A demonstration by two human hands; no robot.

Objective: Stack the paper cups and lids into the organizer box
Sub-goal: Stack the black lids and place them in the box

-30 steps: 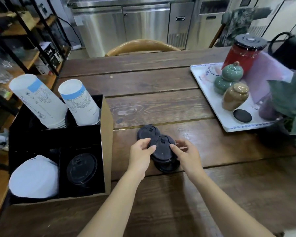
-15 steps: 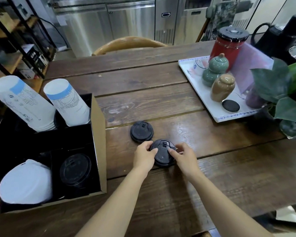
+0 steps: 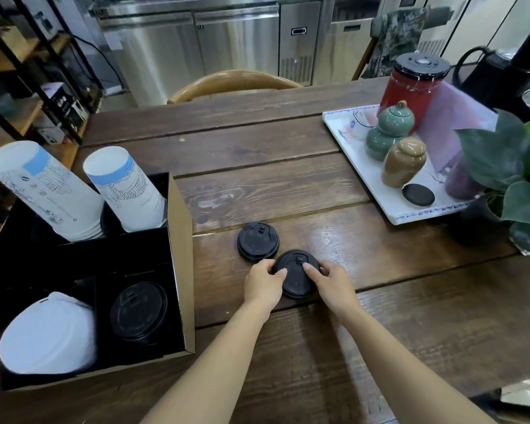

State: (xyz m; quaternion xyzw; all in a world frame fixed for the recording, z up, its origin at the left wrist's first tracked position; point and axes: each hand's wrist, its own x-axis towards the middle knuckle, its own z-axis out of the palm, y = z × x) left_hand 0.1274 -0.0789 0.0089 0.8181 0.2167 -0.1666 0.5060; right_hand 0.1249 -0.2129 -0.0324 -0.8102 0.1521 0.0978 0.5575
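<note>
Both hands meet over a black lid lying on the wooden tabletop. The left hand curls around its left edge with the thumb on top, and the right hand closes on its right edge, a fingertip pressing the lid's top — the lid is pinched between the two. Whether more lids sit stacked beneath it cannot be told.

A second black lid rests flat on the tabletop just beyond and to the left of the held one, nearly touching it.

To the left stands the organizer box, cardboard outside and black within, split into compartments. The two far compartments each hold a tilted stack of white paper cups with blue bands — a left cup stack and a right cup stack. The near left compartment holds white lids; the near right one holds black lids in the box.

On the far right, a white tray carries small ceramic jars.
</note>
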